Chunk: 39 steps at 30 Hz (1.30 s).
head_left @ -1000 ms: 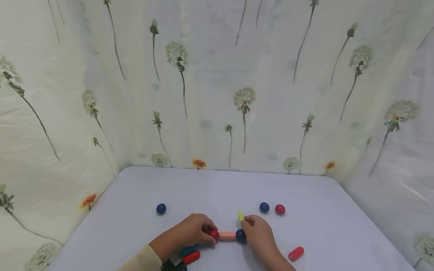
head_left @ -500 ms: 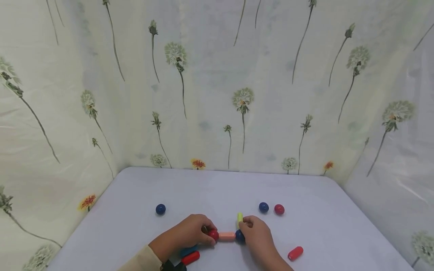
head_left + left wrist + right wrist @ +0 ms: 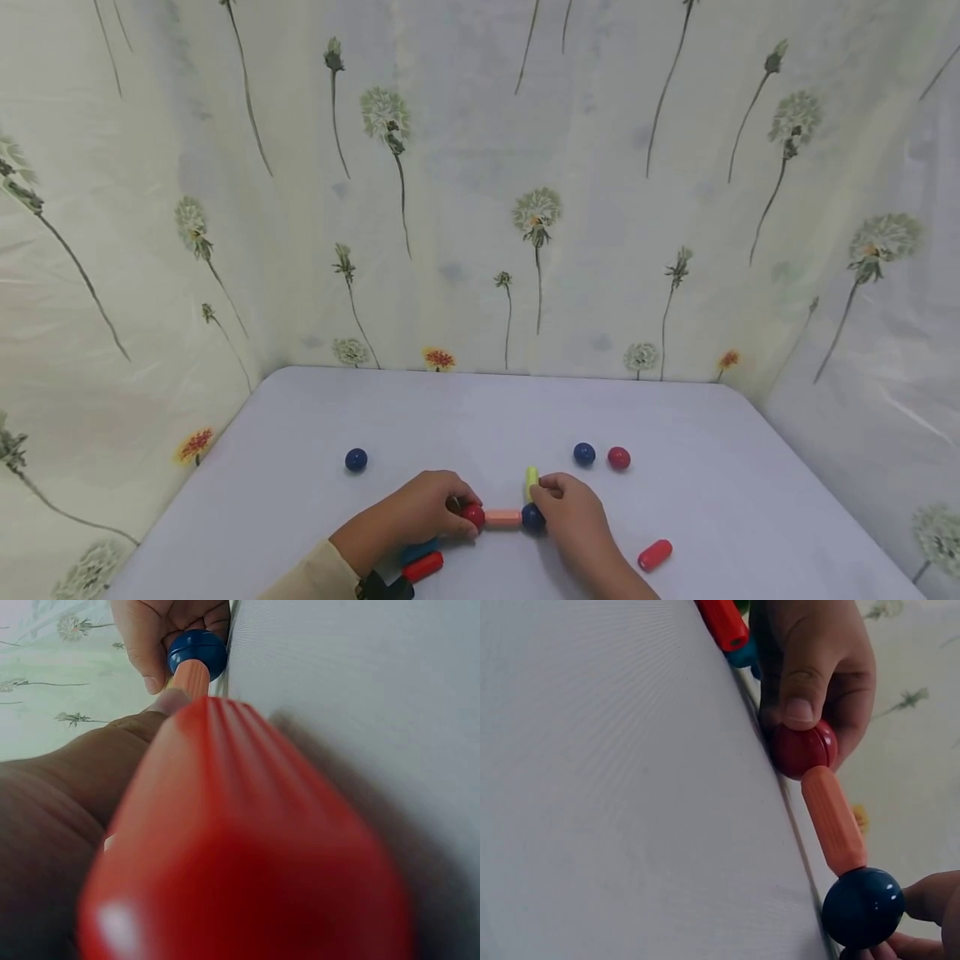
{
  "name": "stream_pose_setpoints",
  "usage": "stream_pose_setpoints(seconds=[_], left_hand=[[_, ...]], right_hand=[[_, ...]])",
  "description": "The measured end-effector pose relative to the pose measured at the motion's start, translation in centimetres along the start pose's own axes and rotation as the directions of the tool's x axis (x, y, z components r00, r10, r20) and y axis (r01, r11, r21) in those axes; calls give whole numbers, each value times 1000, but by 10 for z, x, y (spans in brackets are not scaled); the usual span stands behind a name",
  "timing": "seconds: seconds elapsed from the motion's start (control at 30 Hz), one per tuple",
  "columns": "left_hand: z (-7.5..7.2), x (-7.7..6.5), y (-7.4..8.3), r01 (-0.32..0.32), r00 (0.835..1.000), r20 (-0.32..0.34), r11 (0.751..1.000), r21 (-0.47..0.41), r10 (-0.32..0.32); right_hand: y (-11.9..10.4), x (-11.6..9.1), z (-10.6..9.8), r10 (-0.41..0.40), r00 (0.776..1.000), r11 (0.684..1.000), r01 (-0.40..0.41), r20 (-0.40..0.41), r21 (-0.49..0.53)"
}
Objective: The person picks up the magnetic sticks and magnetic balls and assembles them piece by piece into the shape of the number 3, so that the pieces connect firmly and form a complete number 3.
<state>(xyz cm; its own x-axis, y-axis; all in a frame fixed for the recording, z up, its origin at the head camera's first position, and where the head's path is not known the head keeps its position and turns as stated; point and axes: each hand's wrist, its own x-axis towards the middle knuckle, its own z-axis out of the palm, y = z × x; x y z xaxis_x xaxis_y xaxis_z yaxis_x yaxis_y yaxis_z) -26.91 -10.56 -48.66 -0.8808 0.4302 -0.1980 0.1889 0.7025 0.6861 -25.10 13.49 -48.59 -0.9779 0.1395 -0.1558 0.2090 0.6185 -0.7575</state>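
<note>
My left hand [image 3: 438, 508] grips a red ball [image 3: 472, 517] between thumb and fingers. A salmon-coloured ribbed rod [image 3: 502, 519] joins that ball to a dark blue ball [image 3: 533, 518] on its right. With thumb and forefinger, my right hand [image 3: 576, 517] pinches a yellow rod [image 3: 532, 480], which points away from me with its near end at the blue ball. In the right wrist view, fingers [image 3: 930, 896] of the right hand lie right at the blue ball, and the yellow rod is mostly hidden there.
Under the left forearm lie a red rod [image 3: 423, 567] and a blue rod [image 3: 418, 552]. Another red rod [image 3: 656, 555] lies to the right. Farther back are a blue ball [image 3: 356, 460] on the left, and a blue ball [image 3: 584, 454] beside a red ball [image 3: 618, 458].
The yellow rod has swung from a slight leftward tilt to pointing almost straight away, its near end now at the blue ball. The left hand stays on the red ball.
</note>
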Motion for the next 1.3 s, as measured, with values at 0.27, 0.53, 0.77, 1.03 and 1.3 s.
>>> stream_pose_setpoints(seconds=[0.27,0.53,0.77,1.03,1.3], left_hand=[[0,0,0,-10,1000,-2,1000,3,10],[0,-1,-1,-18,1000,-4,1000,-2,18],[-2,-3,2,-31,1000,8,999,31,30],[-3,-4,13,-42,998,46,993,113,37],[8,3,35,-146,989,38,957,251,141]], right_hand=[[0,0,-2,-6,1000,1000,5,14,18],[1,1,-1,-27,999,1000,26,21,14],[2,1,-1,-33,999,999,32,22,16],[5,1,2,-16,999,999,15,29,29],[5,1,1,-16,999,999,14,35,41]])
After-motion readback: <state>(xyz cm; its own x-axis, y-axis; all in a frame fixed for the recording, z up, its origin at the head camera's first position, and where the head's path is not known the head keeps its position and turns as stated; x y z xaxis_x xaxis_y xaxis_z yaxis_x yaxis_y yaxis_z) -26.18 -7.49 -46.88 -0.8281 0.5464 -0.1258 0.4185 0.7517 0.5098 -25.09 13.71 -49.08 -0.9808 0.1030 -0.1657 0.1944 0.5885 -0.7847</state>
